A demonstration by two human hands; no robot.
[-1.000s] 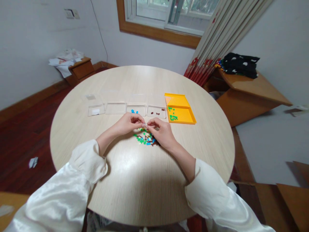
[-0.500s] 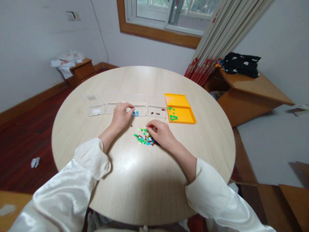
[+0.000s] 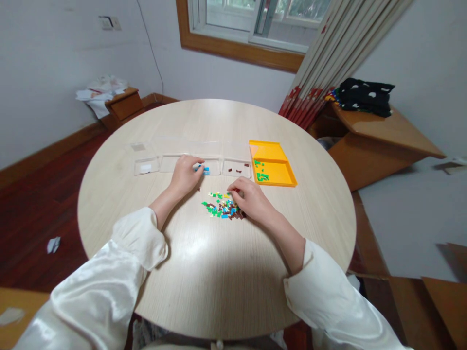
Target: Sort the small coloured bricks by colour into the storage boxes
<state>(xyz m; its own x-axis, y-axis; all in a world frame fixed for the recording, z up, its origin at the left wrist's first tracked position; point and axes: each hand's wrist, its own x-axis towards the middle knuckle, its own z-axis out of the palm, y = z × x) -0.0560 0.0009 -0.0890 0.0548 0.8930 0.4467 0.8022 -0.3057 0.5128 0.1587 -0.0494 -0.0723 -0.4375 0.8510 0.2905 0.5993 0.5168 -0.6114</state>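
Observation:
My left hand (image 3: 185, 172) is over a clear plastic box (image 3: 215, 159), its thumb and forefinger apart and nothing seen between them. Just below those fingertips lie a few small blue bricks (image 3: 206, 170) inside the box. My right hand (image 3: 248, 197) hovers at the right edge of a loose pile of small bricks (image 3: 223, 210) in green, brown, blue, yellow and white. Its thumb and forefinger are pinched together. Whatever sits in that pinch is too small to make out. The hand hides part of the pile.
Right of the blue bricks, another clear box (image 3: 237, 175) holds a few brown bricks. An open yellow case (image 3: 280, 175) has green bricks at its left side. A small clear box (image 3: 146, 166) with a white label stands far left. One brown brick (image 3: 199, 189) lies alone on the round table (image 3: 204, 282).
My left thumb and forefinger have parted, and the blue brick between them is let go into the box. My right hand has shifted slightly right and away from me, uncovering more brown bricks.

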